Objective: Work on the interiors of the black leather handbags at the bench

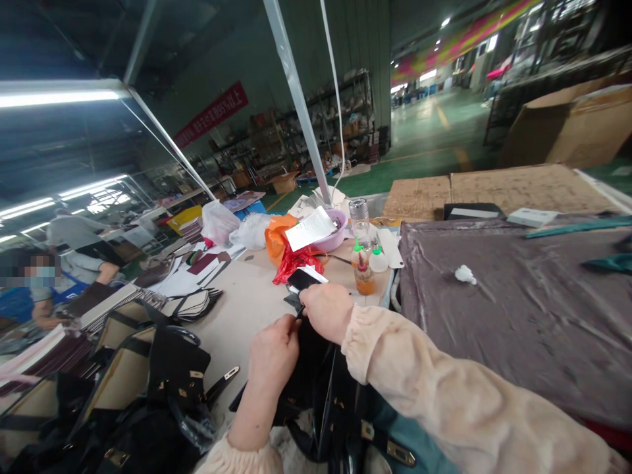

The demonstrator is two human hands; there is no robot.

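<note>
Nearest, a black bag [310, 365] stands directly before the wearer, at the near side of the surface [224, 339]. The left hand [274, 349] and right hand [326, 311] close on its upper edge side by side, apparently to keep it steady and taut. More black bags [172, 368] lie to the left, seemingly grouped within reach. Beyond, an orange-filled bottle [365, 281] stands upright, presumably for easy access.

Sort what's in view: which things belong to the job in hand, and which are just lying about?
Likely the job's:
black bag, worked by left hand and right hand
piled black bags, with similar gold-coloured fittings

Apparently lying about:
phone
printed sheet
orange bag
white scrap
amber bottle, untouched, use unclear
</note>
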